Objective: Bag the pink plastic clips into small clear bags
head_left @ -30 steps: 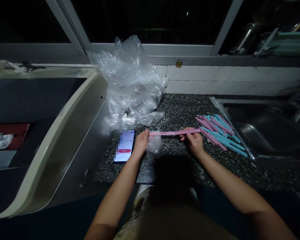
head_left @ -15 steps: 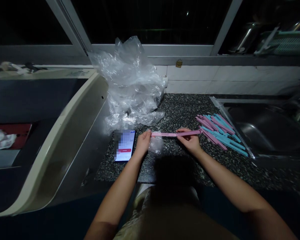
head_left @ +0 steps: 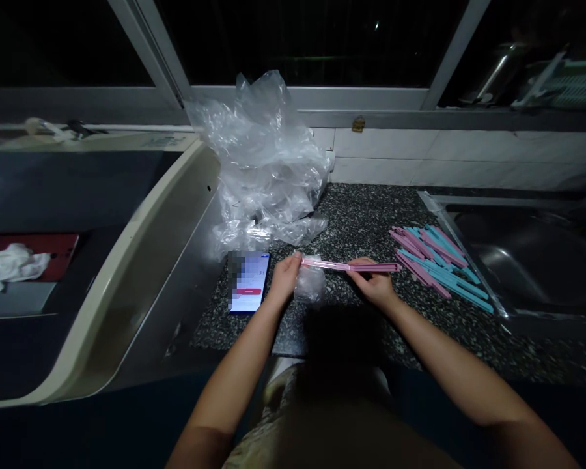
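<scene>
Pink clip, apparently opened out, is clamped between the fingers of left hand and right hand, while other clips lie piled on the surface, untouched.

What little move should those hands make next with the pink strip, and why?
Perhaps the right hand should fold its half of the pink strip toward the left hand. The strip is stretched out between the hands, with what looks like a joint near its middle, right by the right hand's fingertips, and the left hand pinches the other end.
</scene>
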`<state>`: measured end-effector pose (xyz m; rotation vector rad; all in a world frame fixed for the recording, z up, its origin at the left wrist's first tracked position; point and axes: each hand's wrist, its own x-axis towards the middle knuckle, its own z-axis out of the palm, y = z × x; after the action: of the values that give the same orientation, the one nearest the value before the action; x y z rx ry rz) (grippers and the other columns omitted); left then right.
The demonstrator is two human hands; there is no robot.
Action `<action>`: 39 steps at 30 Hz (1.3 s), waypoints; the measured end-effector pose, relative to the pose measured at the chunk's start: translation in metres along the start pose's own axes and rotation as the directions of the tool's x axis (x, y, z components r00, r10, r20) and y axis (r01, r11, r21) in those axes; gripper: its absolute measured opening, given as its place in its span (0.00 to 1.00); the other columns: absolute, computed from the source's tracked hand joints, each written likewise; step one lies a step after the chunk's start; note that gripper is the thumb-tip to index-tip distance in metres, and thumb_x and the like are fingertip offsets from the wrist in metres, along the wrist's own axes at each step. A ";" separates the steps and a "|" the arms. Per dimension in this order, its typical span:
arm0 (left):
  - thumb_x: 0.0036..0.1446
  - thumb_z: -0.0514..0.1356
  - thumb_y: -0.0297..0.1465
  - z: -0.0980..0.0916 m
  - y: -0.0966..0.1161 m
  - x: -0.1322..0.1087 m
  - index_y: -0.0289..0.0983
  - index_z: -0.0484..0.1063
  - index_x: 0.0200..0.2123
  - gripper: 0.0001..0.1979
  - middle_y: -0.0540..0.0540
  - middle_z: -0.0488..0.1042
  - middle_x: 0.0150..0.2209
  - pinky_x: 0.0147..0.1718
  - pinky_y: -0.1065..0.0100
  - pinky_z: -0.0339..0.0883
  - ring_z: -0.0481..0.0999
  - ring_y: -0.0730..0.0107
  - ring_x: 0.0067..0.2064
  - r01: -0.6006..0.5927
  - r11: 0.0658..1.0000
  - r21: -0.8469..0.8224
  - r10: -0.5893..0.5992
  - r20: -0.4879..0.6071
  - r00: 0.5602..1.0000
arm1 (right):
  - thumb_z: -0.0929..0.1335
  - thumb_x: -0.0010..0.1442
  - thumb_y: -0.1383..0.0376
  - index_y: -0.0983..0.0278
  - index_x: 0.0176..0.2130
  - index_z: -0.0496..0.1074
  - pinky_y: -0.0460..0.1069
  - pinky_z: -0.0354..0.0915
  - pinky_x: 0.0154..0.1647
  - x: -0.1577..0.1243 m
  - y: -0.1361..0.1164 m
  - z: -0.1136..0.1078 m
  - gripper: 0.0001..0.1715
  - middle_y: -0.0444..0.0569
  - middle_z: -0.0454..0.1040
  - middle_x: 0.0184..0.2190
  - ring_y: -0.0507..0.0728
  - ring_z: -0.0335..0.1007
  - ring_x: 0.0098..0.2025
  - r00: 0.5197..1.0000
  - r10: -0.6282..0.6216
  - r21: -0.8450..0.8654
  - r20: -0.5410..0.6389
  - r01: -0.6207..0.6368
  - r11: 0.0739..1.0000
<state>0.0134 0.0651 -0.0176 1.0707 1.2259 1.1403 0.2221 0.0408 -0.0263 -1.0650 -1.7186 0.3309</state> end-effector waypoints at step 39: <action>0.32 0.70 0.34 0.006 0.006 -0.009 0.37 0.60 0.53 0.42 0.50 0.74 0.31 0.31 0.75 0.62 0.71 0.76 0.28 0.106 0.905 -0.412 -0.015 0.219 0.976 | 0.67 0.51 0.59 0.63 0.31 0.71 0.52 0.67 0.41 -0.003 -0.004 0.005 0.10 0.48 0.74 0.31 0.55 0.70 0.35 0.955 0.289 0.166 -0.063 -0.275 0.947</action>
<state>0.0193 0.0568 -0.0102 0.7925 0.7900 1.1445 0.2163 0.0377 -0.0275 -1.1928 -1.4383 0.5831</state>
